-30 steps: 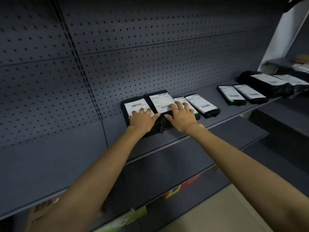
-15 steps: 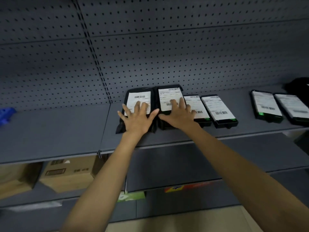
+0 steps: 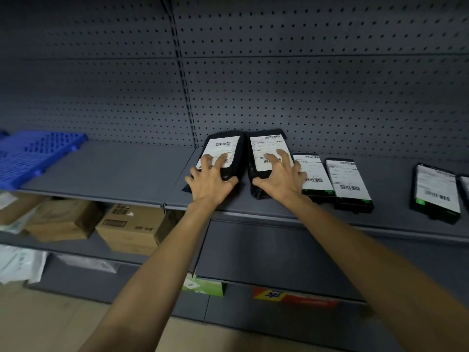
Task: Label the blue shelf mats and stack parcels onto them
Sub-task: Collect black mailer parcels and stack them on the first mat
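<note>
Two black soft parcels with white barcode labels lie side by side on the grey shelf (image 3: 114,168). My left hand (image 3: 210,181) claws over the near end of the left parcel (image 3: 225,146), fingers on its label and thumb at its edge. In the same way, my right hand (image 3: 281,179) grips the near end of the right parcel (image 3: 266,144). A blue slatted shelf mat (image 3: 33,153) lies at the far left of the same shelf, well apart from both hands. No label shows on the mat.
Flat black labelled parcels (image 3: 313,171) (image 3: 347,184) (image 3: 436,191) lie in a row to the right. Cardboard boxes (image 3: 129,227) (image 3: 61,219) and white bags (image 3: 17,265) sit on the lower shelves. A perforated back panel (image 3: 304,85) rises behind the shelf.
The view has swung left, bringing the blue mat into sight. Both hands have stayed on the two black parcels, and their fingers have curled from flat into a clawed grip.
</note>
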Demonstrator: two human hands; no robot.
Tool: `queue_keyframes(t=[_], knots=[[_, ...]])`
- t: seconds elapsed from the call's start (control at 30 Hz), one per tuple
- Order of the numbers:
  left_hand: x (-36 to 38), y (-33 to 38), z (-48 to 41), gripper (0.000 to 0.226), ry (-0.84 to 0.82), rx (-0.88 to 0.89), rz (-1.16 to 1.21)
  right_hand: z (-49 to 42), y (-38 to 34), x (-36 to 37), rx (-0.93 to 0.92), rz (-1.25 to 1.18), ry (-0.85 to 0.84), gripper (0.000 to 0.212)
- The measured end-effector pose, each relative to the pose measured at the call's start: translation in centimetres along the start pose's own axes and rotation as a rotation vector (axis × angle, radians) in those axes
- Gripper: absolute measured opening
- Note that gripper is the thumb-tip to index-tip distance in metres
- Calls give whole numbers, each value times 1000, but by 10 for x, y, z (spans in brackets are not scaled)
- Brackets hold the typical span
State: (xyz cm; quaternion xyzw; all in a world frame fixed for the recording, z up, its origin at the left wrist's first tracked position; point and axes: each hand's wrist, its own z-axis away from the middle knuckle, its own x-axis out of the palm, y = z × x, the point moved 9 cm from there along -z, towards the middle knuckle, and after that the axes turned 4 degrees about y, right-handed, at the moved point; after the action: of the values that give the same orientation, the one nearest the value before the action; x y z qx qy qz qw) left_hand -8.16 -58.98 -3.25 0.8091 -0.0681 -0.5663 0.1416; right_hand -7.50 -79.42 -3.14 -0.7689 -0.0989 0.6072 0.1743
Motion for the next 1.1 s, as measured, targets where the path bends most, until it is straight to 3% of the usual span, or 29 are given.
queue_keyframes(t=[0.27,0.43,0.77,1.1], knots=[[-85,-58,2,73,309,-9,-76,-10,-86,-22,-229,-128,140,79],[-137,-120,16,77,416,-82,-117,-3,-167,-12,-334,-294,136,74],[-232,-316,54,67,529,-323,-190,50,-387,50,-595,-405,47,69],[-345,-548,93,64,650,-469,-213,138,-652,119,-756,-499,-38,68]])
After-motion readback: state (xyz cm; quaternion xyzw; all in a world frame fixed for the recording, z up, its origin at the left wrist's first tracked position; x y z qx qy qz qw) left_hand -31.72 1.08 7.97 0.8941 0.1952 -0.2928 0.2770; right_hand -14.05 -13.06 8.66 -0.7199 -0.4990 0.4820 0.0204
